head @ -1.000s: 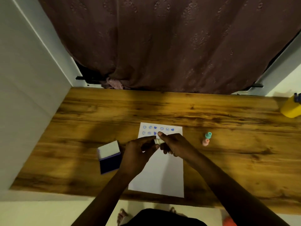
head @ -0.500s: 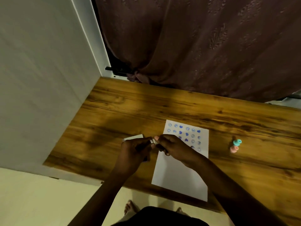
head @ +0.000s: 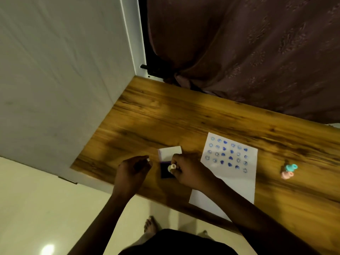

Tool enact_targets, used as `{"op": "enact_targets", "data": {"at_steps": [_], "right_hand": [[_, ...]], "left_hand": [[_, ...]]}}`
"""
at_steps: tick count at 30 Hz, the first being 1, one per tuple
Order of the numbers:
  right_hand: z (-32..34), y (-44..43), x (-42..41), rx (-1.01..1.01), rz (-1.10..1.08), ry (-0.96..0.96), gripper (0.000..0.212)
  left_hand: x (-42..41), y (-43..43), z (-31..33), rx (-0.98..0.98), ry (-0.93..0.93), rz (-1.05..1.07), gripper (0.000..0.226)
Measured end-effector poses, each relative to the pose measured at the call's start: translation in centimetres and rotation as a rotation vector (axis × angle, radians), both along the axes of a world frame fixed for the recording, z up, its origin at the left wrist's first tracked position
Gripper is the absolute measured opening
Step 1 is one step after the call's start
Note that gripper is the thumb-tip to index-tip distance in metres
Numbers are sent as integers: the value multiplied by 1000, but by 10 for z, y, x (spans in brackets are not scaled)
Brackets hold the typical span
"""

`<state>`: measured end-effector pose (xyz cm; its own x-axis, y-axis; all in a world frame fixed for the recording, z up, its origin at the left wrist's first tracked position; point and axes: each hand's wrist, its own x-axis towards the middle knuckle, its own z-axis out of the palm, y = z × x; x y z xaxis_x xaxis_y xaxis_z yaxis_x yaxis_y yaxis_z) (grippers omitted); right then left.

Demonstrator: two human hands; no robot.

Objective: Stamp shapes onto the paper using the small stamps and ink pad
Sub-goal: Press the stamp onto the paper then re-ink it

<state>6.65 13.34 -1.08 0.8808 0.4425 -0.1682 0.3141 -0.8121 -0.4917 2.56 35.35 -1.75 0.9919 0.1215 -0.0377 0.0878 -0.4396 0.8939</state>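
A white sheet of paper lies on the wooden table, its upper part covered with rows of blue stamped smileys and hearts. Left of it sits the ink pad, dark blue with its white lid flipped up behind. My right hand holds a small pale stamp over the pad. My left hand hovers left of the pad, fingertips pinched on a small white piece, perhaps the stamp's cap.
A teal stamp and a pink stamp lie on the table to the right of the paper. A white wall stands at the left, a dark curtain hangs behind the table. The table's near edge runs under my forearms.
My hands have parted. The right one carried the stamp left from the paper to the ink pad, and the left drew away to the left. The view swung left.
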Motion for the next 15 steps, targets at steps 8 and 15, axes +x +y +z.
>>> {"op": "enact_targets", "data": {"at_steps": [8,15], "right_hand": [[-18,33,-6,-237,75,-46,35],[-10,45,-16,-299,25,44,46]], "left_hand": [[-6,15,-1,-13,1,-69,34],[1,16,-14,-79,51,-78,28]]}}
